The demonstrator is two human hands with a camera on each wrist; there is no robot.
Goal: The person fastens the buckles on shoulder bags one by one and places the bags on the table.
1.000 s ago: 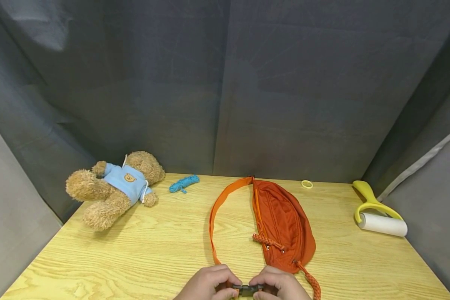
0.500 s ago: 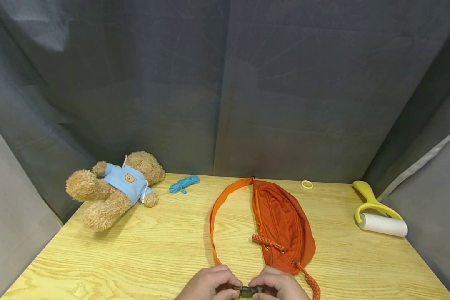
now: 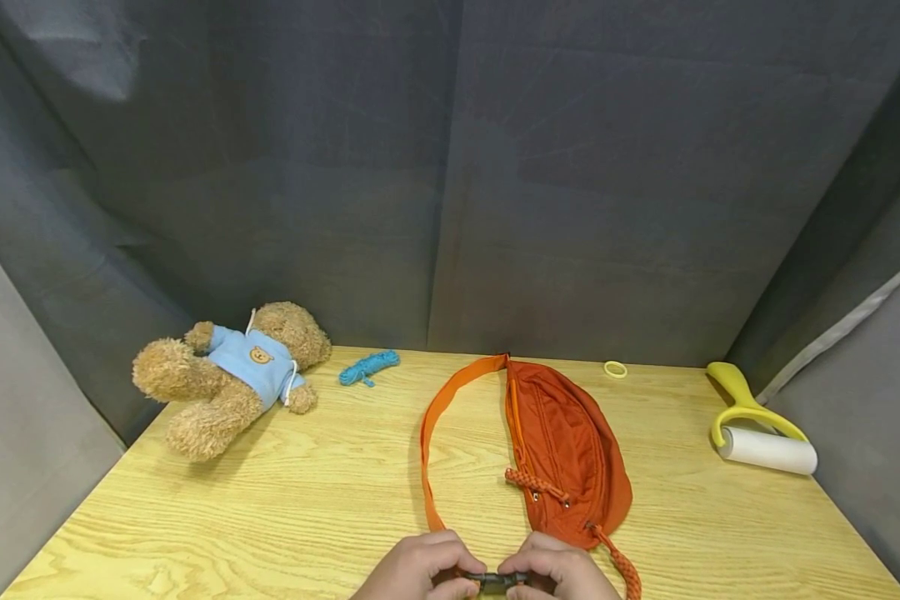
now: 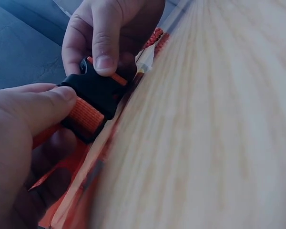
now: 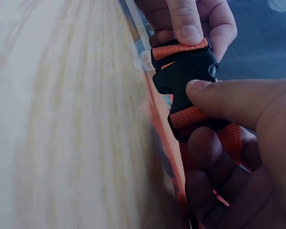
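Note:
An orange waist bag (image 3: 570, 442) lies on the wooden table, its strap (image 3: 429, 442) looping round to the left. At the near edge both hands hold the strap's black side-release buckle (image 3: 492, 582). My left hand (image 3: 423, 567) pinches the buckle's left end, thumb on top in the left wrist view. My right hand (image 3: 558, 567) pinches the other end. The wrist views show the buckle (image 5: 186, 78) with its two halves joined and orange webbing (image 4: 86, 116) threaded through each end. A braided orange cord (image 3: 618, 562) hangs off the bag beside my right hand.
A teddy bear (image 3: 232, 375) in a blue top lies at the left, with a blue cord bundle (image 3: 369, 367) near it. Behind the bag is a yellow ring (image 3: 615, 369). A yellow-handled lint roller (image 3: 765, 446) lies at the right. Dark curtains enclose the table.

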